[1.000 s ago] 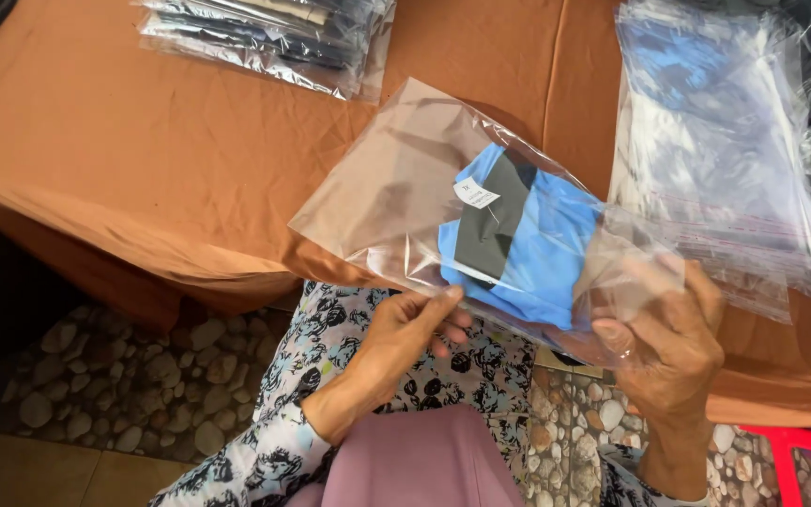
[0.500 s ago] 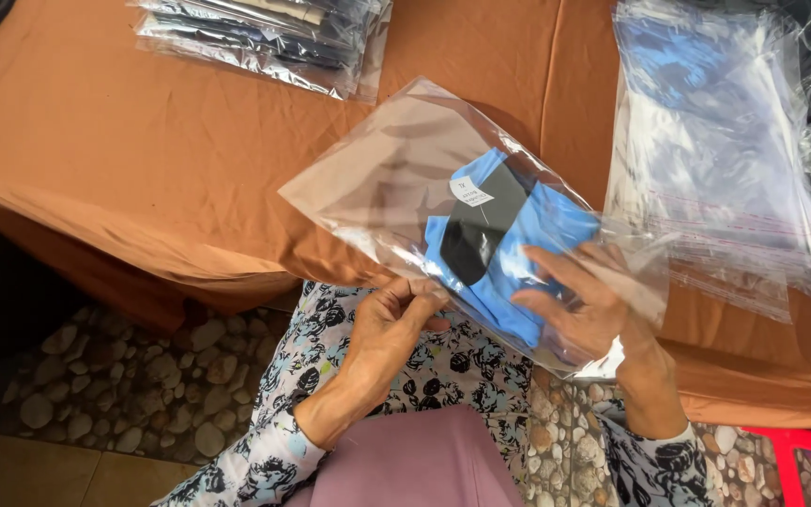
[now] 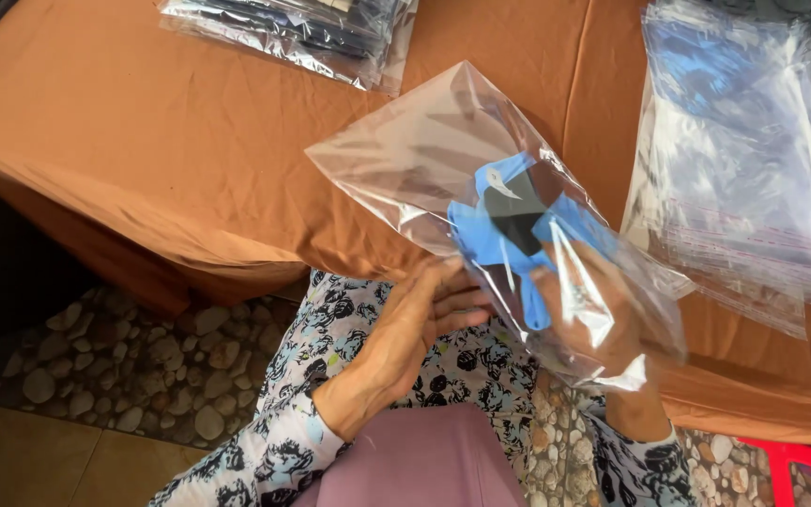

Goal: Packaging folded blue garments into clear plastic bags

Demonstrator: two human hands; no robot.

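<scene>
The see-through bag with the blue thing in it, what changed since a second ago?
The right hand went from gripping the clear bag at its edge to deep inside it, pushing the blue and black garment farther in. The left hand still holds the bag's lower edge. The stacks of bags on the orange cloth stayed put.

Blue-and-black garment, clear bag, orange tablecloth

You have two hands at work: your left hand and your right hand. Between them is one clear plastic bag holding one folded blue and black garment. Two piles of bags lie on one orange-brown tablecloth: one stack of packed bags, one heap of empty clear bags.
</scene>
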